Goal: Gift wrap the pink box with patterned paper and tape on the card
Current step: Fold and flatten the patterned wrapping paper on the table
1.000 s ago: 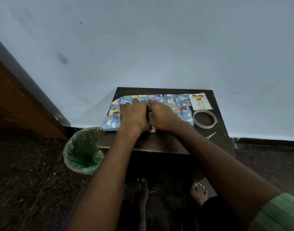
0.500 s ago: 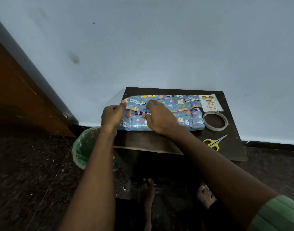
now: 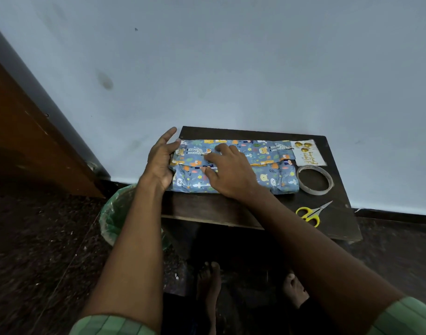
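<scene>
The wrapped box (image 3: 233, 165), covered in blue cartoon-animal paper, lies on the dark table (image 3: 207, 206) near the far wall; the left hand (image 3: 160, 160) stands edge-on against its left end, fingers spread wide; the right hand (image 3: 227, 171) lies flat on top, fingers pressing the paper seam, gripping nothing; right of the box, a card (image 3: 307, 154) with gold script, too small to read; near it a tape roll (image 3: 314, 180) and yellow-handled scissors (image 3: 312, 212).

Yellow scissors (image 3: 309, 213), green bin (image 3: 115, 218) (floor, left)

Green striped sleeves (image 3: 410, 317), bare forearms and bare feet (image 3: 208, 284).
</scene>
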